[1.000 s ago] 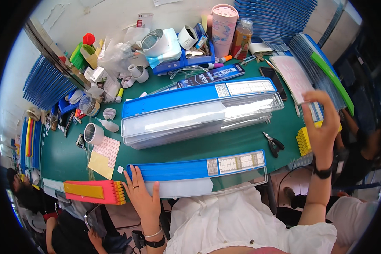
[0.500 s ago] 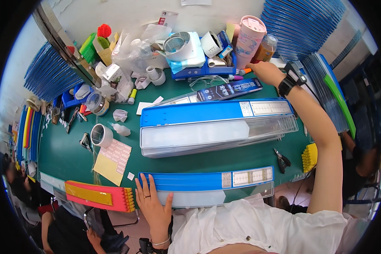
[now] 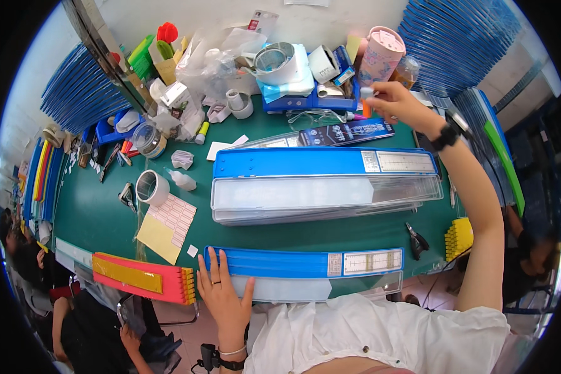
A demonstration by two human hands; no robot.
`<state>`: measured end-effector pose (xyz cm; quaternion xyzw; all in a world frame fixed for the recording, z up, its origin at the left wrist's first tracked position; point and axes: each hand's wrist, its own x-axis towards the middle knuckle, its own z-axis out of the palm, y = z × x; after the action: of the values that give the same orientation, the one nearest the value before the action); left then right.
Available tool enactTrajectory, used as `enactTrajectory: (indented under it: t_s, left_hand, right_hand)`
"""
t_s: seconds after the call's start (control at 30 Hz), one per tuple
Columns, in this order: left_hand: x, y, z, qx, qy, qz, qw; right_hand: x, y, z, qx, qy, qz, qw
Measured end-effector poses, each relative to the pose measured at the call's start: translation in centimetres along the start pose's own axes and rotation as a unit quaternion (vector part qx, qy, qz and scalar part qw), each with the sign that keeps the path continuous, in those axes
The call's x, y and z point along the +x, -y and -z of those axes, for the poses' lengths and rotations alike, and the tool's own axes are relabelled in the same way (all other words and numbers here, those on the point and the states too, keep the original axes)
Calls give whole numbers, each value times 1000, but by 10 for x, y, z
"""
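Near the table's front edge, my left hand (image 3: 223,299) lies flat, fingers apart, on the left end of a long blue plastic case (image 3: 280,262) with a clear cover (image 3: 293,290) along its near side. At the back right, my right hand (image 3: 405,109) is closed on an orange marker (image 3: 366,108) with a pale end, held upright above the table. Below that hand lies a dark blue printed package (image 3: 349,132). Across the middle, a stack of similar blue cases (image 3: 287,163) with clear covers (image 3: 293,194) rests on the green table.
Black-handled pliers (image 3: 417,242) lie to the right, near a yellow comb-edged block (image 3: 458,238). On the left are a white tape roll (image 3: 151,187), label sheets (image 3: 168,224) and a squeeze bottle (image 3: 182,181). A pink tumbler (image 3: 382,55) stands at the back. People sit nearby at lower left and right.
My right hand has picked the orange marker up from beside the tumbler and lifted it, turning it upright. My left hand stays on the front case. The view has shifted slightly.
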<state>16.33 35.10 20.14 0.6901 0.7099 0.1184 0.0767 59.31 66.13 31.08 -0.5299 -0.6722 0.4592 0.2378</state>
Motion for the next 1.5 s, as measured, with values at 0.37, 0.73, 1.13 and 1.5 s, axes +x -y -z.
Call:
enactTrajectory:
  t_s: [0.37, 0.73, 1.13, 1.5]
  left_hand:
    - [0, 4, -5, 28, -23, -18, 999]
    - [-20, -13, 22, -205, -145, -35, 967]
    - [16, -116, 16, -492, 366, -270, 742]
    - [18, -121, -6, -557, 326, -111, 756]
  right_hand:
    - [-154, 94, -52, 462, -24, 189, 866]
    - [-244, 137, -106, 187, -31, 138, 972]
    - [-289, 50, -214, -122, -65, 182, 973]
    - [-315, -12, -233, 161, -278, 66, 945]
